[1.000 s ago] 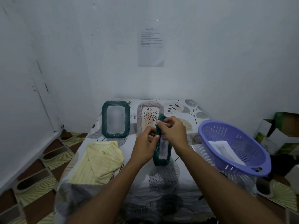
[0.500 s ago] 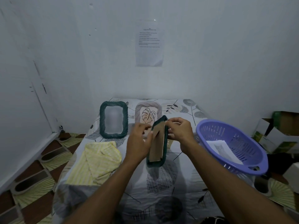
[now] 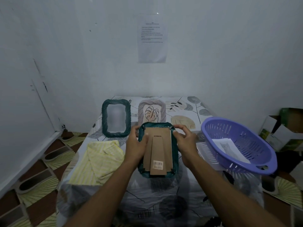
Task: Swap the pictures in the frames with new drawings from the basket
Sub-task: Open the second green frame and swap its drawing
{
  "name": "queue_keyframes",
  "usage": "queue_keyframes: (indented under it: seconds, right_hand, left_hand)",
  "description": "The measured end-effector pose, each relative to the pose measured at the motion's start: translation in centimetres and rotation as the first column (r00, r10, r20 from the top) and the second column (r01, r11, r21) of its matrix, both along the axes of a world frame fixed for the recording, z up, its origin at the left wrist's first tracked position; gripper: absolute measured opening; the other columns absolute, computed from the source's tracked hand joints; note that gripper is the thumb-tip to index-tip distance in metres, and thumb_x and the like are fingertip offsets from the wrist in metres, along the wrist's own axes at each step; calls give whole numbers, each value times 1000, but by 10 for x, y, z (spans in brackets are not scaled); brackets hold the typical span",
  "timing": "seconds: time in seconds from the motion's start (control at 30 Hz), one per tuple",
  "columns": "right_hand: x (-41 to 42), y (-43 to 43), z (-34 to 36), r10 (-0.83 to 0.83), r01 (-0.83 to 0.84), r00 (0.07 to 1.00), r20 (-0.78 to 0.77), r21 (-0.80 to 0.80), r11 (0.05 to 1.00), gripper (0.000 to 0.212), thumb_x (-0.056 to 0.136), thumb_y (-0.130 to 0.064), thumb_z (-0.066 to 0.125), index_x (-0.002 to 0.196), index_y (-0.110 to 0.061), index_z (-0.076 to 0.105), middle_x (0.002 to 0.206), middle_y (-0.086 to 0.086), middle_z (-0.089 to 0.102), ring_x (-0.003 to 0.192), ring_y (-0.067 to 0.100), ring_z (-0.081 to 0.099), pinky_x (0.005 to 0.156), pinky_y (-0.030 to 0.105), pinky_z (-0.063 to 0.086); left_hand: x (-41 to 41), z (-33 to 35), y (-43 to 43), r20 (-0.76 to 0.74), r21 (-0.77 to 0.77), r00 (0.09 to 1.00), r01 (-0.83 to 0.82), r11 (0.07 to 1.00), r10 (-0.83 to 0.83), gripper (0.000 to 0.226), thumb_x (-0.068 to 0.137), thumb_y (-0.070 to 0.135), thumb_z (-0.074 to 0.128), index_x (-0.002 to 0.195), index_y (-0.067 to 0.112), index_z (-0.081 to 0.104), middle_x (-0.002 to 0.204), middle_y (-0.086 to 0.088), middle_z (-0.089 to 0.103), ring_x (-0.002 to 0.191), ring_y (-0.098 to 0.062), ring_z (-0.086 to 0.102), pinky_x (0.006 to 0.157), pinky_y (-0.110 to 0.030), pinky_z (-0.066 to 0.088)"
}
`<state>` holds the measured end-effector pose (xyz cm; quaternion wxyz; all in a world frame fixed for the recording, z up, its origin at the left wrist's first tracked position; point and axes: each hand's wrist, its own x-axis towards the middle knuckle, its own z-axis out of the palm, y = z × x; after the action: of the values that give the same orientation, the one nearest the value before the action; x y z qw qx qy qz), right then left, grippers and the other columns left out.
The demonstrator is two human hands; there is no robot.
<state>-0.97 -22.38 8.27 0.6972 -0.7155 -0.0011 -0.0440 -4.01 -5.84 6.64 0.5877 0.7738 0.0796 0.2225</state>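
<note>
Step in hand, by appearance: opening the back of the held green frame (image 3: 157, 149), back panel up, gripped at its edges by left hand (image 3: 136, 145) and right hand (image 3: 186, 142). Next, probably: corner clips turned, panel lifted. Right of held frame: purple basket (image 3: 262, 167) with drawing (image 3: 229, 149); beyond: two standing frames (image 3: 116, 117).
</note>
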Motion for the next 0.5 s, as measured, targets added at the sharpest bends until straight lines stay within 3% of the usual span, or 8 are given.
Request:
queue_keyframes:
  seconds: [0.07,0.17,0.27,0.5]
  right_hand:
    - [-4,3,-6,-42,42,999,17,-2,999,11,92,-23,62,96,-33,64,79,19,67,71,24,59,64,37,48]
    - [-5,5,-14,-77,77,996,37,-11,997,8,87,-29,69,91,-31,63,83,24,66,73,26,60,65,36,48]
    - [-3,6,-22,-114,118,992,54,-58,991,13,81,-34,72,86,-31,60,87,26,66,80,36,63,65,35,48]
    - [2,4,-33,-145,153,987,75,-116,981,14,82,-28,69,81,-27,56,72,19,59,63,19,49,55,31,38]
  left_hand:
    - [4,-9,0,21,52,995,-95,994,94,19,93,32,58,108,21,54,93,-2,61,90,-19,60,73,-30,47]
    - [5,-14,1,61,147,988,-147,978,140,20,89,37,63,93,19,55,75,1,55,73,-14,55,62,-27,42]
    - [8,-18,4,112,208,982,-170,963,150,20,89,31,64,83,18,52,67,3,50,63,-12,49,60,-30,41]
    - [11,-27,3,121,284,981,-183,941,154,21,89,31,62,79,19,49,60,5,46,55,-12,44,56,-36,43]
